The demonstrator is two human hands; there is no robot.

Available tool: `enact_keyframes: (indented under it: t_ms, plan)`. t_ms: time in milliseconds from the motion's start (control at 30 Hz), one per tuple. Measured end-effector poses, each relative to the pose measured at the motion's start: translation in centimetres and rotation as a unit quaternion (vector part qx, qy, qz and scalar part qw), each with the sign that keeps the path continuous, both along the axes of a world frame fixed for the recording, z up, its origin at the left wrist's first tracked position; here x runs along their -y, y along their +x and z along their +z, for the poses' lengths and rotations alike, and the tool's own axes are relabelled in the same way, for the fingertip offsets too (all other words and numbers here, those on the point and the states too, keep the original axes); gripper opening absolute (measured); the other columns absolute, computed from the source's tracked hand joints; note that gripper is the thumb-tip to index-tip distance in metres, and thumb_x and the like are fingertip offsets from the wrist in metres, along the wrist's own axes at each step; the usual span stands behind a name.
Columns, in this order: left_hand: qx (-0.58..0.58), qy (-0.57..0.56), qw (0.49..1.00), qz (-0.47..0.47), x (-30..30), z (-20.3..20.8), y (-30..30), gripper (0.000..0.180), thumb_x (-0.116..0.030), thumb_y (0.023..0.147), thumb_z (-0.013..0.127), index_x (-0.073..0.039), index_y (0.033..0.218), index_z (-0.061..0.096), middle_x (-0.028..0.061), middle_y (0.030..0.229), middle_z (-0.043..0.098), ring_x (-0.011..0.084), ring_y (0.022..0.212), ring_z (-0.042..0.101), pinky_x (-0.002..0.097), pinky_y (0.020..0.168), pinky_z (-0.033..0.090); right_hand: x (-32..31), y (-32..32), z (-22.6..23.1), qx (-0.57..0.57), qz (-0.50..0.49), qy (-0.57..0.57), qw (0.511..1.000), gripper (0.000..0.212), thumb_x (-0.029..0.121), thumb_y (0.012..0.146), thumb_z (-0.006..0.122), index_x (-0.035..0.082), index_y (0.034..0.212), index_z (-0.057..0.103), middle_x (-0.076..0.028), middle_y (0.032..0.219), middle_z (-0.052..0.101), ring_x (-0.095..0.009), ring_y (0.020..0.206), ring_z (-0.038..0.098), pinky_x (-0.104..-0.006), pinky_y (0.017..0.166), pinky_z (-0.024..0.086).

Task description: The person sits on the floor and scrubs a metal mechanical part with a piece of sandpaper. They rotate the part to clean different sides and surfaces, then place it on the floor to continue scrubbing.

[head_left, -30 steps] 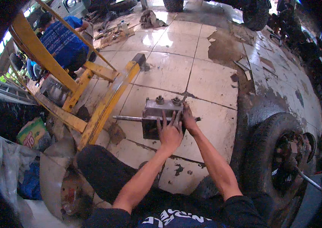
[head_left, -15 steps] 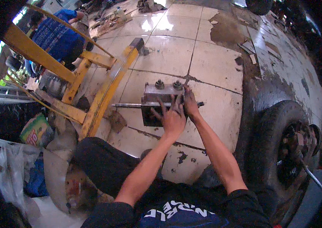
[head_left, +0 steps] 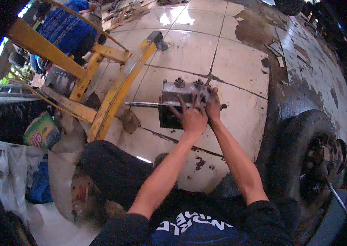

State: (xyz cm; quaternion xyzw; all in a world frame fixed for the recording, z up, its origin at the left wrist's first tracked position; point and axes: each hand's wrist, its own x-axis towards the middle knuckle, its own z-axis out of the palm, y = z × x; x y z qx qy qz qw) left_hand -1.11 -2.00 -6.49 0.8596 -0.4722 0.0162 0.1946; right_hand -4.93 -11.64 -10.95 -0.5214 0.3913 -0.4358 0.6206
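Note:
A dark metal block [head_left: 170, 117] lies on the tiled floor in front of me, with two bolts with nuts [head_left: 179, 82] standing up along its far side. A long bright steel rod [head_left: 141, 104] juts out of its left side, and a short dark end pokes out at the right. My left hand [head_left: 194, 120] rests on top of the block, its fingers spread. Close beside it, my right hand [head_left: 213, 107] is closed around the block's right end. The two hands cover part of the block's upper face.
A yellow metal frame [head_left: 118, 96] stands to the left, and a person in a blue shirt [head_left: 65, 26] crouches beyond it. At the right is a wheel with a black tyre [head_left: 288, 143]. Near my left leg are a green packet [head_left: 41, 130] and clear plastic sheeting [head_left: 7, 176].
The whole view has shifted slightly, so the block and floor sit a little higher and farther right. My hands stay on the block, the right one with its fingers more bent.

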Motion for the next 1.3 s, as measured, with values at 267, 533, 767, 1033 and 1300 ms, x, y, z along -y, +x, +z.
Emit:
enact_keyframes:
  t_ms: [267, 533, 767, 1033, 1300]
  plan:
    - [-0.021, -0.043, 0.998, -0.028, -0.5, 0.2, -0.8, 0.047, -0.033, 0.103, 0.038, -0.022, 0.148, 0.044, 0.0019, 0.152, 0.045, 0.0456, 0.148, 0.012, 0.0745, 0.110, -0.003, -0.2, -0.9, -0.9, 0.006, -0.013, 0.017, 1.000, 0.059, 0.049, 0.106, 0.030, 0.003, 0.134, 0.054, -0.015, 0.131, 0.059, -0.023, 0.116, 0.056, -0.0358, 0.100, 0.044]
    - [-0.011, 0.005, 1.000, -0.011, -1.0, -0.4, 0.1, 0.048, -0.033, 0.104, 0.035, -0.025, 0.151, 0.039, 0.0024, 0.152, 0.044, 0.0472, 0.147, 0.013, 0.0734, 0.111, -0.003, -0.9, -0.2, -1.7, -0.005, -0.024, 0.035, 0.999, 0.071, 0.058, 0.103, 0.029, -0.001, 0.133, 0.054, -0.016, 0.127, 0.061, -0.027, 0.113, 0.058, -0.0374, 0.100, 0.044]
    - [0.053, -0.010, 0.997, -0.047, 0.5, 0.2, 0.5, 0.053, -0.033, 0.103, 0.035, -0.026, 0.155, 0.029, 0.0015, 0.156, 0.038, 0.0461, 0.148, 0.008, 0.0684, 0.115, -0.004, 0.1, -0.1, -1.0, 0.048, -0.036, 0.016, 0.998, 0.070, 0.056, 0.104, 0.029, -0.003, 0.126, 0.058, -0.013, 0.114, 0.066, -0.020, 0.100, 0.062, -0.0339, 0.091, 0.049]
    - [0.009, 0.022, 0.998, -0.051, -0.7, 0.7, 0.0, 0.049, -0.031, 0.103, 0.035, -0.023, 0.152, 0.037, 0.0028, 0.154, 0.041, 0.0456, 0.149, 0.007, 0.0667, 0.116, -0.002, -0.6, -0.1, -1.1, 0.005, -0.074, 0.041, 0.996, 0.063, 0.051, 0.105, 0.032, -0.002, 0.123, 0.062, -0.012, 0.115, 0.066, -0.020, 0.103, 0.060, -0.0342, 0.093, 0.047]
    - [0.013, -0.048, 0.997, -0.064, -0.4, -0.3, -0.2, 0.048, -0.032, 0.104, 0.036, -0.022, 0.150, 0.039, 0.0029, 0.153, 0.043, 0.0485, 0.147, 0.012, 0.0672, 0.115, 0.000, 0.3, -0.6, -1.6, 0.006, -0.061, 0.017, 0.998, 0.055, 0.042, 0.104, 0.036, -0.004, 0.122, 0.061, -0.014, 0.118, 0.065, -0.021, 0.105, 0.059, -0.0325, 0.096, 0.045]
